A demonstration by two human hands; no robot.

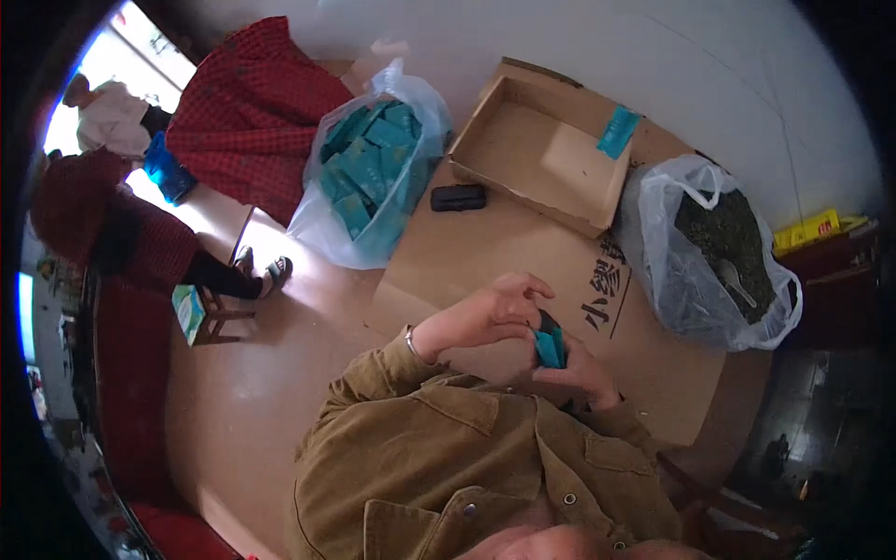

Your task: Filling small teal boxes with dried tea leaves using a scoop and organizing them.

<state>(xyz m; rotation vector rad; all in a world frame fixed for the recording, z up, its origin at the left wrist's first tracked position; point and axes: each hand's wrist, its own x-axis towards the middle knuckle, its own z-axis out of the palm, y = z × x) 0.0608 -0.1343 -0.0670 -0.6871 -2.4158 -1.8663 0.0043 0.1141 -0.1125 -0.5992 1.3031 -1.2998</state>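
A small teal packet [550, 348] is held upright by my right hand [584, 374], fingers and thumb around its lower part. My left hand [500, 315], with a bracelet at the wrist, is at the packet's upper edge, its fingers bent; whether they grip it is hard to tell. Something dark [548, 322] shows at the packet's top, between the hands. To the right, a clear plastic bag [658, 259] contains dark green loose leaf-like material [721, 231] with a clear spoon [735, 283] on it. Farther left, a whitish plastic bag [430, 115] holds many flat teal packets [364, 164].
A shallow cardboard box [535, 157] has a teal packet [619, 131] on its right edge. Beside it, a black case [458, 198] lies on flattened cardboard [490, 259] bearing writing. Red checked cloth [252, 119], a small stool [199, 315] and two people [115, 115] are at left.
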